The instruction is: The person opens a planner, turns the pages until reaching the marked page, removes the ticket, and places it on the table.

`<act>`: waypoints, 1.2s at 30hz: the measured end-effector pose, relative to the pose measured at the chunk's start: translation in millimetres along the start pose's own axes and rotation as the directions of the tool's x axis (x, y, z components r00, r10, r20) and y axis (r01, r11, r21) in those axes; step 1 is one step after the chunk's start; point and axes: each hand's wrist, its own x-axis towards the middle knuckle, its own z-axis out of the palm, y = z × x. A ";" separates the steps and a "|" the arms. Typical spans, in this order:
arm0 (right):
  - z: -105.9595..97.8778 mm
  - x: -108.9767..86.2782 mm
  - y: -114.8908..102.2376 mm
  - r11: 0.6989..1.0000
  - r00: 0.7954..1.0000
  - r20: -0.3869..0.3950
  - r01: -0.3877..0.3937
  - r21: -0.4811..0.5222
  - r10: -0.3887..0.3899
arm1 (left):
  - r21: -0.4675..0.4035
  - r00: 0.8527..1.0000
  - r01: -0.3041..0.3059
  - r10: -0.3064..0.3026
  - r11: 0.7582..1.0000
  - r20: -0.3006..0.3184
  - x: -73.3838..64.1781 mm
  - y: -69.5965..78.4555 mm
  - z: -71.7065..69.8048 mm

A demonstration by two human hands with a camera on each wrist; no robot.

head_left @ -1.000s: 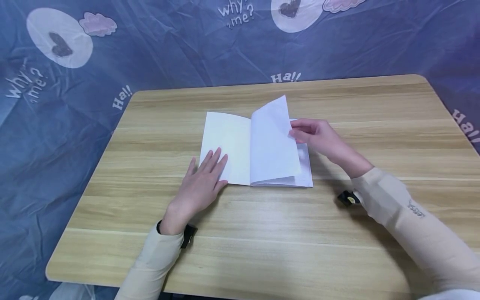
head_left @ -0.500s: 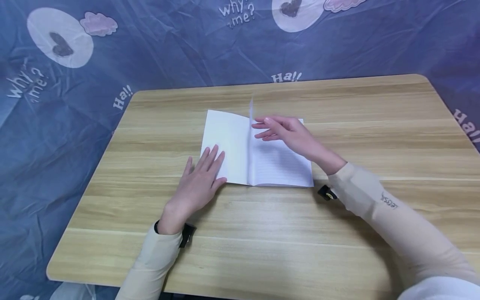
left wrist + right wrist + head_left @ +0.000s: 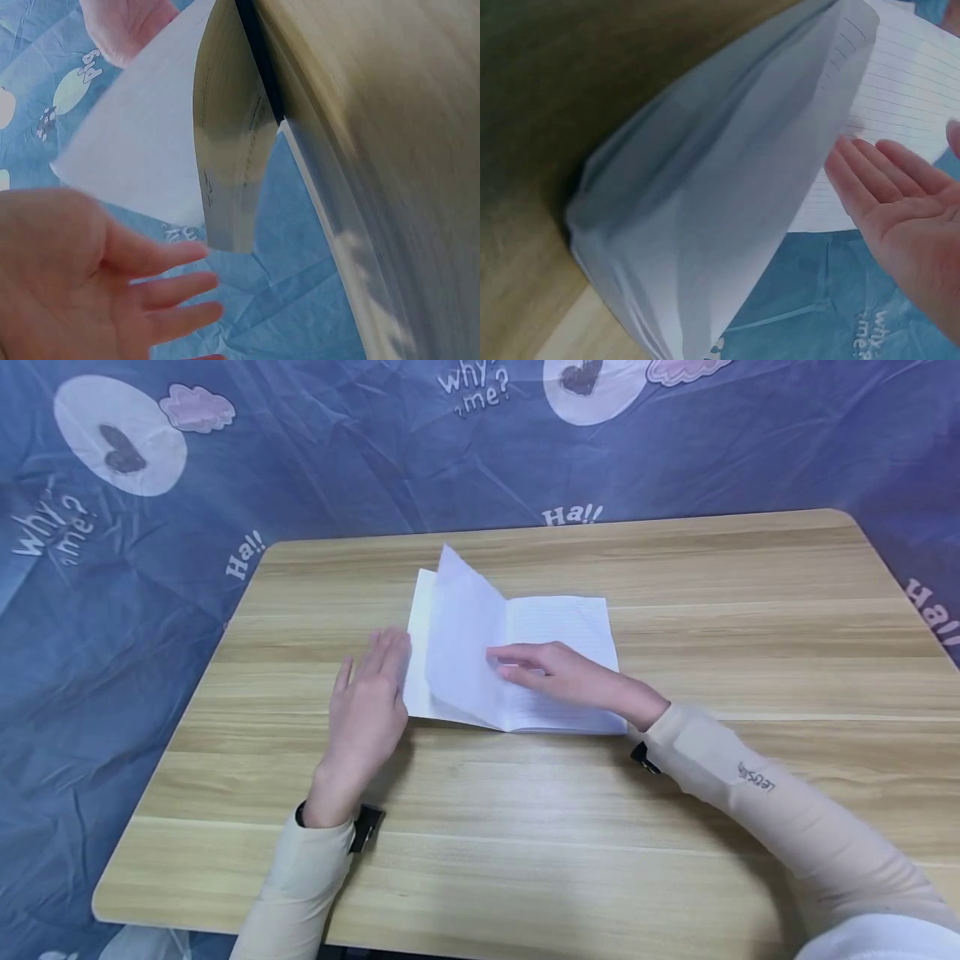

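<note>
An open notebook [image 3: 562, 622] with lined pages lies on the wooden table. One loose-standing page [image 3: 468, 639] leans up from the spine over the left side, its top corner raised. My left hand [image 3: 367, 710] is at the notebook's left edge, fingers straight and side by side. In the left wrist view, that hand [image 3: 97, 277] has its fingertips close to the bent cover [image 3: 232, 165]. My right hand [image 3: 566, 675] hovers across the right page, its fingertips right at the leaning page near the spine. The right wrist view shows the hand [image 3: 907, 217] with extended fingers against the lined paper [image 3: 907, 82].
The light wooden table [image 3: 525, 860] has rounded corners. A blue printed cloth [image 3: 337, 452] hangs behind it and down the left side. Small black devices, such as the left one [image 3: 367, 828], are strapped at both wrists.
The page has swung from the right side, past upright, to lean left. My right hand moved left with it and then lower. My left hand slid off the left page to its outer edge.
</note>
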 end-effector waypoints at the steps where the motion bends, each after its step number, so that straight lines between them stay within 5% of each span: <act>1: 1.9 -0.1 0.7 1.000 1.000 0.022 0.017 -0.025 -0.016 | -0.025 0.999 0.000 -0.002 1.000 -0.049 0.6 -0.2 -0.8; 4: 6.9 -1.3 0.9 0.994 0.996 0.077 0.061 -0.091 -0.054 | -0.074 0.988 -0.033 0.021 0.997 -0.155 3.0 -1.0 -1.2; 6: 9.8 -3.0 -0.1 0.987 0.993 0.103 0.074 -0.146 -0.059 | -0.074 0.988 -0.060 0.048 0.995 -0.148 4.5 -0.7 -0.4; 9: 14.1 -5.3 -0.8 0.969 0.990 0.121 0.096 -0.230 -0.070 | -0.041 0.995 -0.099 0.098 0.994 -0.030 5.5 0.4 3.2; 13: 20.3 -6.3 -0.8 0.932 0.985 0.123 0.156 -0.327 -0.122 | 0.001 0.975 -0.160 0.158 0.987 0.154 4.4 -1.1 10.4; 18: 24.7 -5.5 -1.9 0.901 0.978 0.134 0.198 -0.386 -0.158 | 0.020 0.954 -0.186 0.175 0.982 0.244 1.4 -6.0 15.9; 23: 26.2 -5.5 -2.2 0.891 0.979 0.146 0.189 -0.412 -0.141 | 0.024 0.926 -0.143 0.125 0.989 0.356 -1.2 -8.4 16.7; 36: 22.2 -6.5 -2.4 0.877 0.978 0.139 0.199 -0.438 -0.153 | 0.031 0.894 -0.102 0.078 0.994 0.442 -2.4 -9.5 17.9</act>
